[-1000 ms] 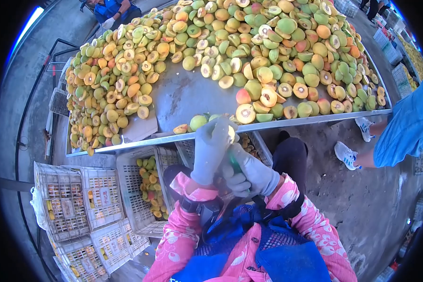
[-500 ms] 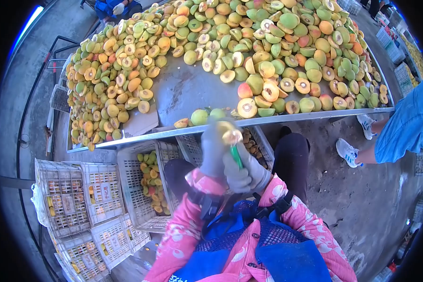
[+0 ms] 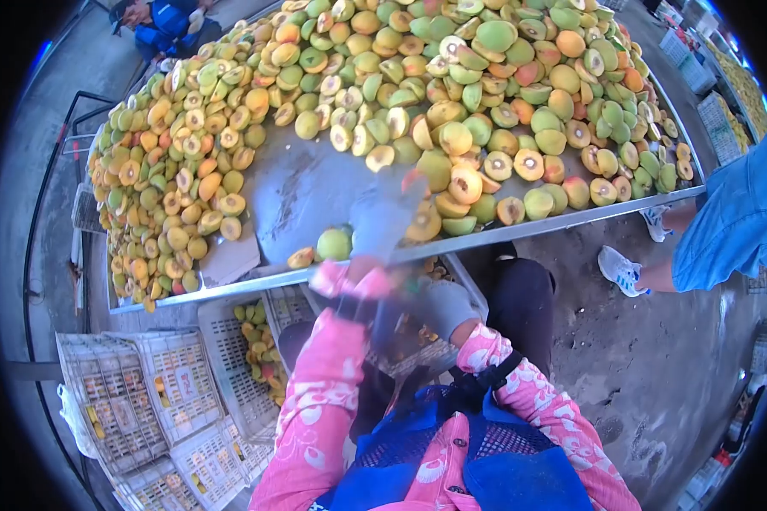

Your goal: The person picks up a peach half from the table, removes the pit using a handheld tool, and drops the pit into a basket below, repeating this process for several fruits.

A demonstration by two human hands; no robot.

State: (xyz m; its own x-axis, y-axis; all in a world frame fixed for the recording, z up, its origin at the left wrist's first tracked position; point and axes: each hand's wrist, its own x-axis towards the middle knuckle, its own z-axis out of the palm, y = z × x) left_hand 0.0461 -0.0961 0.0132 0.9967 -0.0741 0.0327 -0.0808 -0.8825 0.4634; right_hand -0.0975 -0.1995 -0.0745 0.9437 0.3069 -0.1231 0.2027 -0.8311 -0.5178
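My left hand [image 3: 382, 223], in a grey glove, reaches over the table's front edge beside the peach halves [image 3: 465, 183]. Motion smears its fingers, so whether it holds anything cannot be made out. Just left of it a green peach [image 3: 334, 244] and a cut half [image 3: 301, 257] lie near the rim. Below the edge, my gloved right hand [image 3: 448, 308] is closed above a crate. A blurred green-handled tool [image 3: 412, 286] shows at its fingers; the working end is indistinct.
Heaped peach halves cover much of the metal table [image 3: 302, 192]. Plastic crates [image 3: 183, 379] stand at lower left, and another crate holds fruit [image 3: 262, 345]. A person in blue shorts [image 3: 729, 226] stands at right; another person [image 3: 164, 27] is at far upper left.
My hands have moved apart. The left went forward over the table edge; the right dropped slightly with the green-handled tool. The cut peach formerly between them is no longer discernible there. The view shifted.
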